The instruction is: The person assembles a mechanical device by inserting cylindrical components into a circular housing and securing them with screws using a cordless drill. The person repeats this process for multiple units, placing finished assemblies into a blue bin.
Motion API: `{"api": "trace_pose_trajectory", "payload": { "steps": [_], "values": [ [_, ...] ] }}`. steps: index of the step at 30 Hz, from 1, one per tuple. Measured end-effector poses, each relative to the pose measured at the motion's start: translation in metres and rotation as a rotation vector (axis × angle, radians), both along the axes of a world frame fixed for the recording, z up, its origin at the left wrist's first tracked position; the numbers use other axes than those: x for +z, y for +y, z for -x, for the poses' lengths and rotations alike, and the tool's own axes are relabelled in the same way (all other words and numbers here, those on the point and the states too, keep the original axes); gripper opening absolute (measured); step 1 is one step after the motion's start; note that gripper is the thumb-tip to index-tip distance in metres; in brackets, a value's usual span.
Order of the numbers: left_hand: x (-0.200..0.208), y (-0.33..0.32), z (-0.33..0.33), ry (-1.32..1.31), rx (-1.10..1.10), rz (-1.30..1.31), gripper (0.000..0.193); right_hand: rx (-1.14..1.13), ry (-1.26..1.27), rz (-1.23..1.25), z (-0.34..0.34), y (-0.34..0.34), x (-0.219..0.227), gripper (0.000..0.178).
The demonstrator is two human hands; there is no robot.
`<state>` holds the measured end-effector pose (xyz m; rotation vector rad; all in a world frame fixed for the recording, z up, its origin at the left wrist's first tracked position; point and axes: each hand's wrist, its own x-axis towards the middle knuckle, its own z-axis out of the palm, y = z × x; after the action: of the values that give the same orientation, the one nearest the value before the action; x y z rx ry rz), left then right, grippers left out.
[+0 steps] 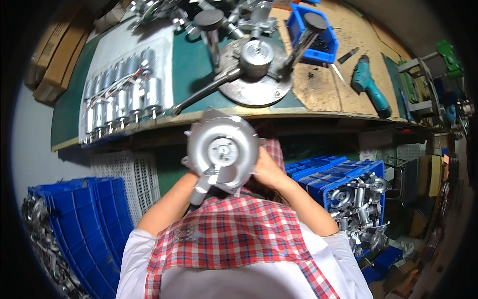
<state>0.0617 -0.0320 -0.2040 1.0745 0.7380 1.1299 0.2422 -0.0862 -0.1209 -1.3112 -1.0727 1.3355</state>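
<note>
You seem to be holding up the metal housing (243,144) mid-frame for handling; your right hand (265,166) curls around its edge; your left hand (190,178) is mostly hidden, grip unclear; turning it would call for steady support.

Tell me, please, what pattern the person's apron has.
The apron is checked in red, white and blue; it shows best in the head view.

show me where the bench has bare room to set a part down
Green mat: a bare patch between the cylindrical motors and the round metal base, beyond the lever bar. Brown board: another between that base and the teal power drill, nearer than the blue bin. Crowded: the far side, with piled metal parts.
</note>
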Motion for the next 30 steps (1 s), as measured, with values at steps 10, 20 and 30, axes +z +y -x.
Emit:
{"api": "trace_pose_trajectory", "payload": {
  "steps": [10,20,30],
  "values": [
    [0.039,0.027,0.025,0.117,0.012,0.003,0.041,-0.408,-1.11,-0.532,-0.187,0.118,0.039,0.015],
    [0.033,0.028,-0.001,0.047,0.044,-0.021,0.044,-0.25,-1.222,-0.502,-0.2,0.132,0.024,0.012],
    [0.037,0.02,-0.004,0.085,0.061,-0.056,0.047,-0.323,-0.858,-0.7,-0.116,0.074,0.089,0.01]
  ]
}}
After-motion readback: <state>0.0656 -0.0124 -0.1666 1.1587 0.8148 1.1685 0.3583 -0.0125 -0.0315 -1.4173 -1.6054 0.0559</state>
